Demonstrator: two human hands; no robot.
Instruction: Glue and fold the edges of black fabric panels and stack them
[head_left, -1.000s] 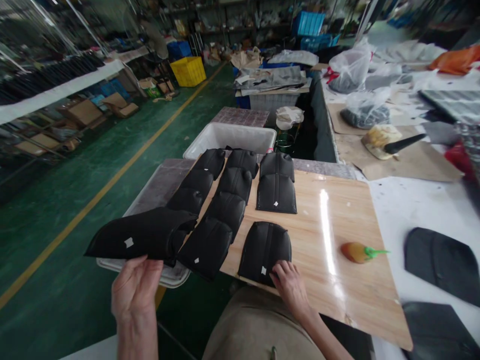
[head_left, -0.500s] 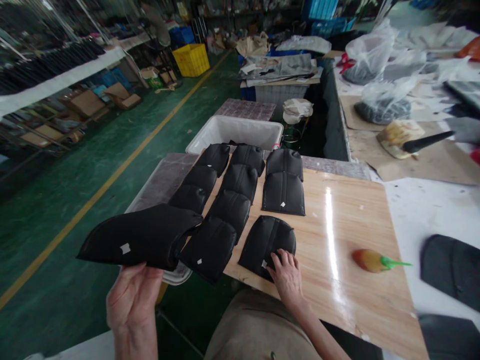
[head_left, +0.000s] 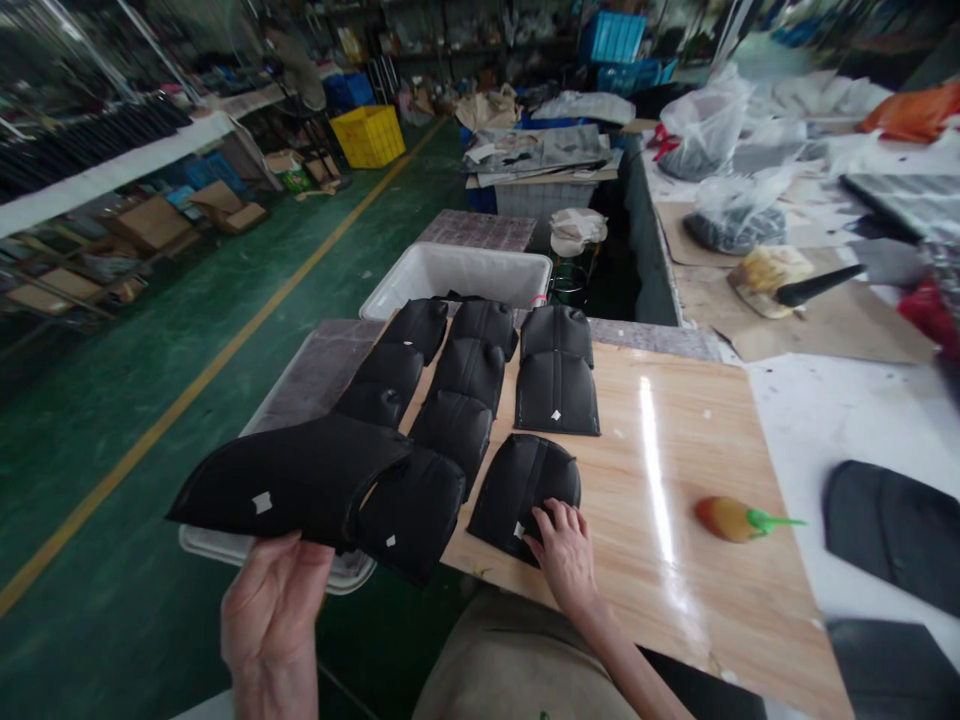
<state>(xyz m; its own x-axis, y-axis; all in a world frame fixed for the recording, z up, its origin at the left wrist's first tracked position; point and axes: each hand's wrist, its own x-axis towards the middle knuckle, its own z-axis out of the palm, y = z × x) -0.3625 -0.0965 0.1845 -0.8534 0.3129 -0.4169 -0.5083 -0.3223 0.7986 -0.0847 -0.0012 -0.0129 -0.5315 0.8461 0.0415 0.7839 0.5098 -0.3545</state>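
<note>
My left hand (head_left: 274,605) is closed on the lower edge of a large curved black leather-like panel (head_left: 292,470), fingers mostly hidden beneath it. A small white tag shows on its face, and its right end overlaps other pieces. My right hand (head_left: 564,550) lies on a smaller black rounded panel (head_left: 517,482), fingertips by its right side and thumb near a white tag; the fingers are bent but apart. That panel rests flat on the wood-grain board (head_left: 626,470). Several similar black panels (head_left: 556,392) lie overlapped in rows beyond it.
A squeeze bottle (head_left: 727,520) with a green nozzle lies on the board's right side. Behind the board stands a white bin (head_left: 457,262). More black panels (head_left: 896,535) lie on the white table at right, with a brush-like tool (head_left: 787,282) and plastic bags (head_left: 705,125) farther back.
The view has shifted slightly, so the board and its surroundings sit a little farther left. My left hand with its panel has moved slightly right in view. My right hand stays on the smaller panel.
</note>
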